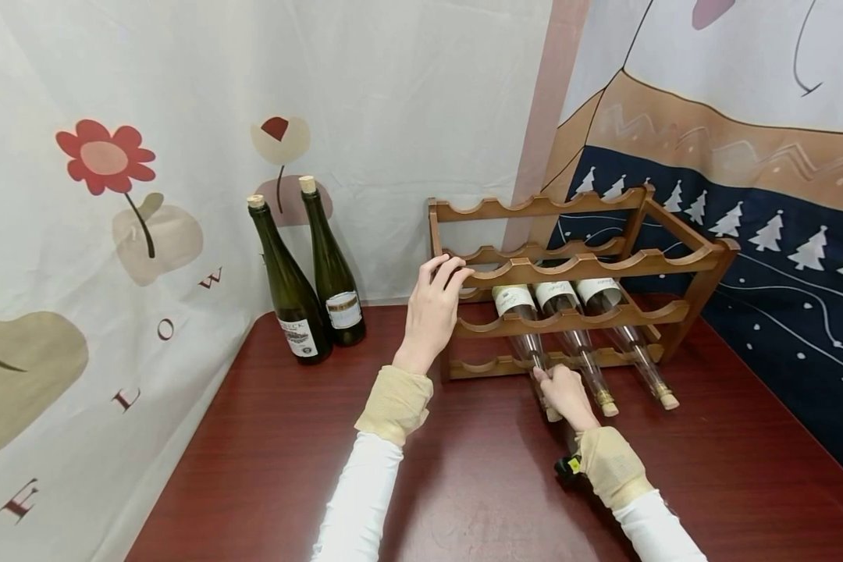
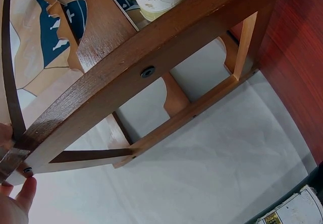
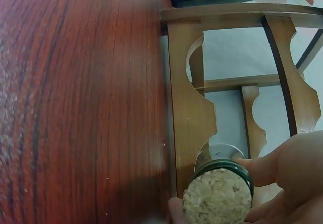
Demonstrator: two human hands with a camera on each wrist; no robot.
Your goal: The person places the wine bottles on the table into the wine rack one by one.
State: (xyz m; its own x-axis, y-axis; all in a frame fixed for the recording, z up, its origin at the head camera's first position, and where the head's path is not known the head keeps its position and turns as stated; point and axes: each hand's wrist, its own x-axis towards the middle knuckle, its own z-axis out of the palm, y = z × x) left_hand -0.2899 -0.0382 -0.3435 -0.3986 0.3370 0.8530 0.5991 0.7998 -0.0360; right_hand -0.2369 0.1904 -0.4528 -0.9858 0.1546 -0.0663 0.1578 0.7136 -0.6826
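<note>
My left hand holds the upper front left corner of a wooden wine rack; in the left wrist view its thumb and fingers lie around that corner. With the right hand, I grip the neck of a clear glass wine bottle, the leftmost in the rack. Its cork faces the right wrist camera, thumb and fingers on either side of the neck. Beside it on the lower tier lie a second clear bottle and a third, necks toward me.
Two corked green bottles, one tilted and another behind it, stand left of the rack by the curtain. A patterned cloth hangs at the right. Everything stands on a dark red wooden table.
</note>
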